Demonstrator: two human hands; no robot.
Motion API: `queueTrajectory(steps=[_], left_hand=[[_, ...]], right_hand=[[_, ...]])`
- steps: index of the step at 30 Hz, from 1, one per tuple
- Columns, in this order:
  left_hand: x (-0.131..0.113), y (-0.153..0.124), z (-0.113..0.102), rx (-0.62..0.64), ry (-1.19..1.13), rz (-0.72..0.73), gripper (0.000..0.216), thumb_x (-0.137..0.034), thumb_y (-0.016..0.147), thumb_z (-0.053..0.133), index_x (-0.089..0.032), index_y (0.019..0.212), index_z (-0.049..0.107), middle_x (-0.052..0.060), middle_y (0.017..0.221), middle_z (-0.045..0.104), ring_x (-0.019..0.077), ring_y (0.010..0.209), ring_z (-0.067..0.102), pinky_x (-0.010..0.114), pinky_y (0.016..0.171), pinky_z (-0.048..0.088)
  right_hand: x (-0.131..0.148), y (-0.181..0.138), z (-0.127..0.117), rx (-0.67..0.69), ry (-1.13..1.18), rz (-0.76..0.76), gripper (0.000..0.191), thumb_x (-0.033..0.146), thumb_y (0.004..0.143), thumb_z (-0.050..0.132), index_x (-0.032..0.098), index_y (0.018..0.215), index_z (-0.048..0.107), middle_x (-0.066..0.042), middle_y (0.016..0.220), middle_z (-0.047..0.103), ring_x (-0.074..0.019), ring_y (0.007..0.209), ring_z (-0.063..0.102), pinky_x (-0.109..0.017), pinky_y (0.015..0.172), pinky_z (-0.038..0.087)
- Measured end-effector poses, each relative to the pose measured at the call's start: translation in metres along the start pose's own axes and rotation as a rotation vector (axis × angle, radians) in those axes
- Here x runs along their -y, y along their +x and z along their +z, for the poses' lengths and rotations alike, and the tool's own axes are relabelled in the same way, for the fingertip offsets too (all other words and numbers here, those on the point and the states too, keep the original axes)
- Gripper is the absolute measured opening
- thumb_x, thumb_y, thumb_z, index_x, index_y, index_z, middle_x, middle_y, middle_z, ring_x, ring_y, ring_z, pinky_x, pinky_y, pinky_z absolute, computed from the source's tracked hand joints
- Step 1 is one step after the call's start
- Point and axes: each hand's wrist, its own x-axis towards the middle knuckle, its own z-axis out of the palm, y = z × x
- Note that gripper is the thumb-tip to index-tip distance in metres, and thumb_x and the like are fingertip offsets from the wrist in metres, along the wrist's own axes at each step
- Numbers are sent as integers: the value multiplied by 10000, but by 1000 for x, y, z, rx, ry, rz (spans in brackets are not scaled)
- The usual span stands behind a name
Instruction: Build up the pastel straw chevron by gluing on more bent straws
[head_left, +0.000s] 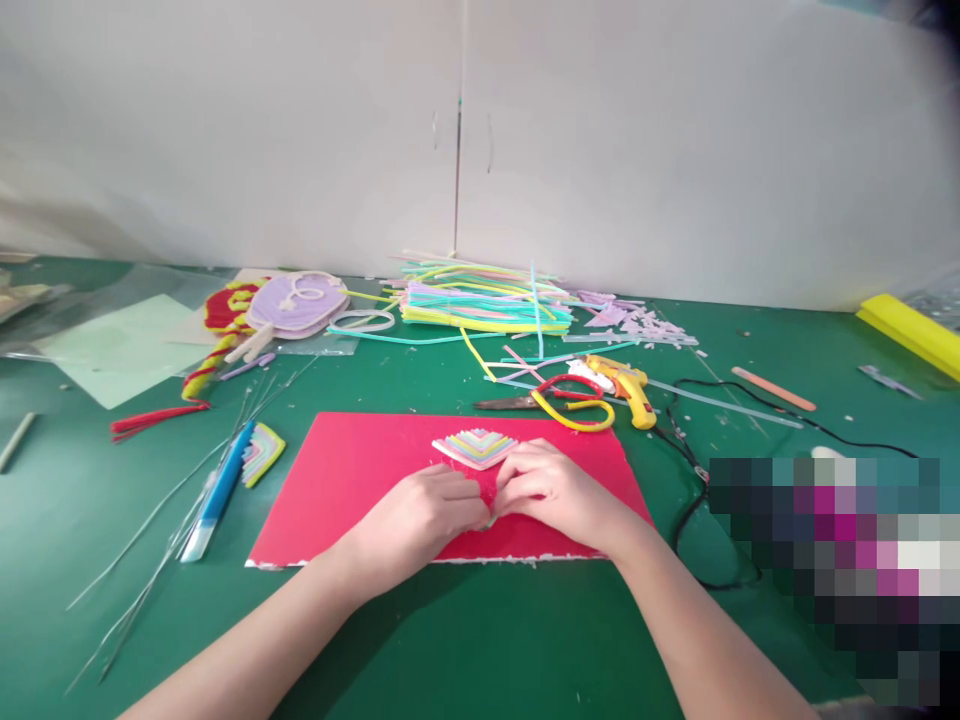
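Note:
My left hand (424, 510) and my right hand (553, 490) meet over a red board (345, 470), their fingers closed together. Between the fingertips only a small pale greenish edge shows; the rest of it is hidden, so I cannot tell its kind. Just beyond my hands a fan-shaped piece of pastel pipe-cleaner stripes (478, 447) lies on the board, near my right fingers. Scissors (574, 400) with red and yellow handles rest at the board's far right edge. Beside them is a yellow hot glue gun (626, 385).
A pile of pastel pipe cleaners (480, 305) lies at the back, near lilac scraps (637, 320). On the left are thin wires (161, 550), a blue pen-like tool (225, 480), a second striped fan (262, 455) and a purple fuzzy ornament (300, 303). A black cord (679, 530) trails on the right.

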Motion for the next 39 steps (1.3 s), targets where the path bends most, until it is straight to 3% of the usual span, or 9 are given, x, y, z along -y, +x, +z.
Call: queueTrajectory(steps=[3,8,16,26,28,33,35,39], left_hand=[[1,0,0,-34,22,-18,250,-188,956,395,-169,818,603,7,754,642,128,676,543,267,659,379],[9,-2,4,-141,80,-34,183,-228,940,454,-176,895,623,16,796,674,145,738,581,283,717,406],[6,0,1,-116,3,103,206,-143,941,425,-168,865,615,19,798,699,139,722,586,284,679,412],[9,-4,-1,-159,84,-6,190,-236,936,466,-186,870,638,9,790,699,143,771,606,309,810,431],[9,-5,-3,-272,96,-119,211,-250,943,444,-192,914,644,21,840,703,151,796,612,310,809,442],[20,-8,-7,-605,44,-646,274,-257,955,370,-185,975,633,46,971,699,169,928,630,278,814,474],[25,-8,-6,-624,-18,-734,270,-273,950,376,-186,996,627,41,980,702,168,940,639,273,828,480],[30,-7,-2,-585,-92,-778,269,-290,942,381,-191,1044,609,44,993,707,183,955,649,303,846,492]], right_hand=[[2,-1,-4,36,62,38,93,242,828,635,243,805,726,-2,834,679,-153,875,597,-322,849,419],[0,-1,-4,-38,145,87,92,264,830,633,243,845,721,-9,853,683,-159,880,601,-338,871,432],[-2,0,0,-5,269,65,96,234,821,641,229,776,726,-5,818,663,-146,841,606,-305,835,459],[2,1,1,-80,209,78,85,195,811,649,237,804,723,4,852,684,-143,869,604,-324,882,459],[-1,1,1,-160,144,70,93,210,818,640,237,810,728,-13,864,667,-152,868,594,-324,837,479],[-11,2,4,-295,-59,36,142,242,850,602,249,816,739,-27,822,643,-161,809,569,-330,749,472],[-13,4,7,-277,-100,13,139,240,848,605,248,816,740,-24,813,648,-158,796,558,-327,745,453],[-15,7,12,-255,-156,-3,129,241,844,613,246,821,739,-22,817,652,-154,792,546,-319,751,425]])
